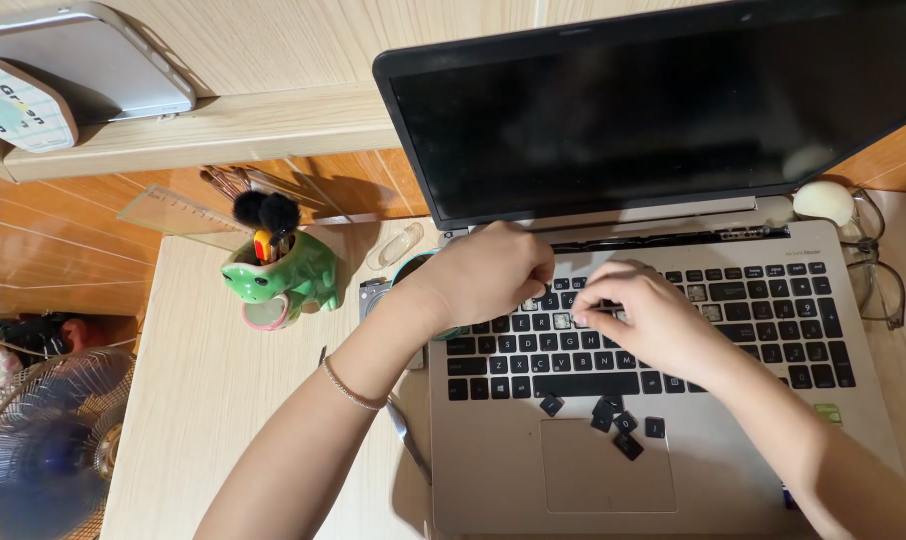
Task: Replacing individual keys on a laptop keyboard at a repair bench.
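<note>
On the bench (223, 400) in front of me sits a silver laptop (733, 450) with its screen dark; both my hands are over the upper left rows of its keyboard (773, 330); my left hand (488, 270) is curled almost to a fist, knuckles up, fingertips pressed down near the top row; my right hand (643, 315) is pinched narrow, thumb and forefinger meeting over a spot where a pale gap shows between the keys; whether a keycap sits in that pinch I cannot tell.

As I judge it, the work on the keys is partly through; five loose keycaps (613, 420) lie off the board on the palm rest just above the touchpad (608, 465); a few pale gaps show in the upper rows, while most keys sit in place.

A thin metal tool (405, 430) lies on the bench beside the laptop's left edge; my left forearm hides part of it. A green frog-shaped holder (278, 280) stands to the left; a pair of glasses (878, 280) lies at the right. My hands cover the keys beneath them, so how many are missing there is hidden; a round dark thing behind my left wrist is mostly covered too.
</note>
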